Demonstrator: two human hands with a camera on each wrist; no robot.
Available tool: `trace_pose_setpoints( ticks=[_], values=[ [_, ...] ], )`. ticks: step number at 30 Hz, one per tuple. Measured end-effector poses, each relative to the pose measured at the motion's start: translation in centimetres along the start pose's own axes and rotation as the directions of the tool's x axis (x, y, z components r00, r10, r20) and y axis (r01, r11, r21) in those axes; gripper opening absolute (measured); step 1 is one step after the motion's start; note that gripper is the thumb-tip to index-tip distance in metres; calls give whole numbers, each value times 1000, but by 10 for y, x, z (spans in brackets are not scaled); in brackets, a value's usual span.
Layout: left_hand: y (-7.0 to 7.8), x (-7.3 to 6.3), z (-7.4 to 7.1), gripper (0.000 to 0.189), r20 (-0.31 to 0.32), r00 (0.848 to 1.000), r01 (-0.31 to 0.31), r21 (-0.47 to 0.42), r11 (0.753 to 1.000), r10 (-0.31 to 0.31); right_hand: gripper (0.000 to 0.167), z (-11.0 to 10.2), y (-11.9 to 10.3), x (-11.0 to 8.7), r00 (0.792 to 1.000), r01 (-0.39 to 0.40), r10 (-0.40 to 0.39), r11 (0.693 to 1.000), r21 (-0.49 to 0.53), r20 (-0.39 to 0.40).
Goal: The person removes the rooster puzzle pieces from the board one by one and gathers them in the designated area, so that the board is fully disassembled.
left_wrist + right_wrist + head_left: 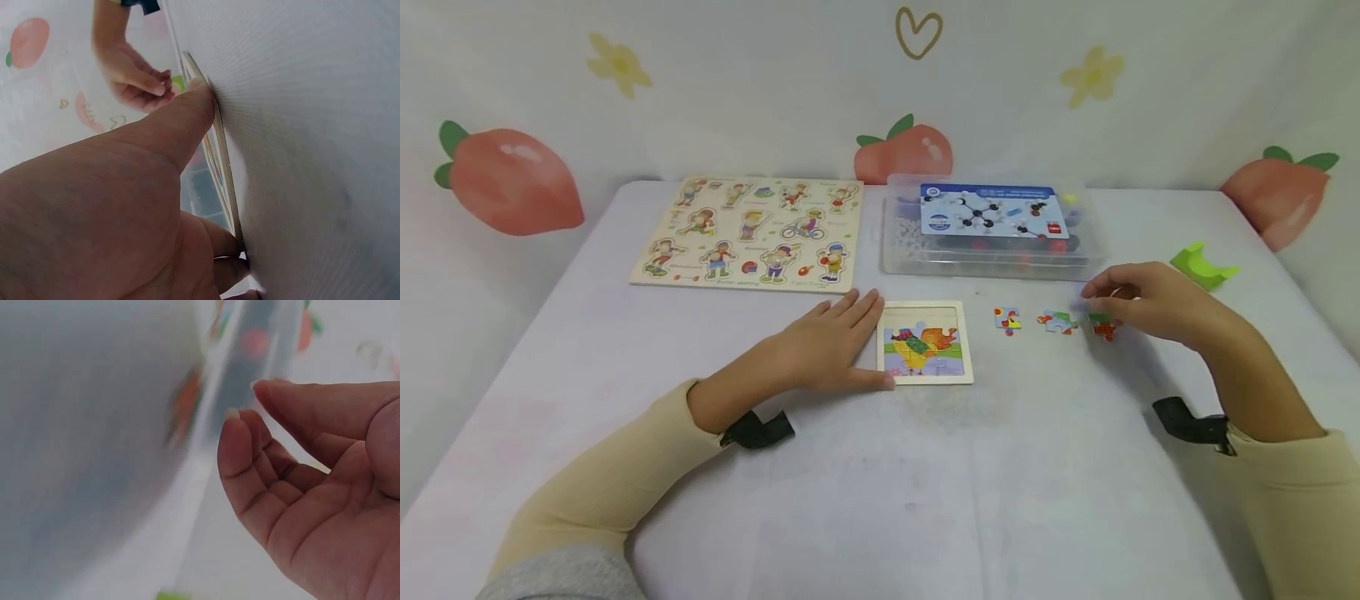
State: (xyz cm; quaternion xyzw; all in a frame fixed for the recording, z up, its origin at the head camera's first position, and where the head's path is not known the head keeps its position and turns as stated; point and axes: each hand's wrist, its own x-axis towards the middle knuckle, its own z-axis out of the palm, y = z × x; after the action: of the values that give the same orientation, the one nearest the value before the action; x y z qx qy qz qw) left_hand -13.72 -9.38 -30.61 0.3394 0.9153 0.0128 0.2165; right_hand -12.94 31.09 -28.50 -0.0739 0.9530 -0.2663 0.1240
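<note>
A small square wooden jigsaw tray [967,358] lies on the table, its picture of a colourful bird assembled below a bare wood strip. My left hand [827,346] rests flat at its left side, with straight fingers by the upper left corner and the thumb on the lower edge. In the left wrist view that thumb [194,103] lies along the tray's side. My right hand [1165,304] hovers with loosely bent fingers over a red and green puzzle piece [1102,327]; the right wrist view shows a gap between thumb and fingertips. Two more pieces, one yellow and red [1008,320], one blue-green [1058,322], lie between.
Behind the tray stands a clear plastic case [992,265] with a molecule-model label. A wooden peg board [737,225] with sports figures lies at the back left. One bright green curved block [1204,267] sits beyond my right hand. White cloth covers the table [865,500].
</note>
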Motion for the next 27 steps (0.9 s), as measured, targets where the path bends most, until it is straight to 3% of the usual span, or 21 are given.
trace_pose_setpoints(
  ticks=[5,12,18,27],
  values=[
    [-1,-2,-2,108,-7,1000,-2,2,1000,2,18,16,-42,5,991,125,-127,991,39,45],
    [-1,-2,-1,107,-2,1000,-14,-11,1000,14,16,43,-93,23,952,242,-249,968,60,178],
    [-2,0,0,108,5,1000,-12,-13,1000,12,15,66,-127,44,904,280,-294,956,92,310],
    [-3,-3,-2,109,-1,1000,-18,-13,1000,18,26,91,-152,61,882,292,-297,954,69,366]
  ],
)
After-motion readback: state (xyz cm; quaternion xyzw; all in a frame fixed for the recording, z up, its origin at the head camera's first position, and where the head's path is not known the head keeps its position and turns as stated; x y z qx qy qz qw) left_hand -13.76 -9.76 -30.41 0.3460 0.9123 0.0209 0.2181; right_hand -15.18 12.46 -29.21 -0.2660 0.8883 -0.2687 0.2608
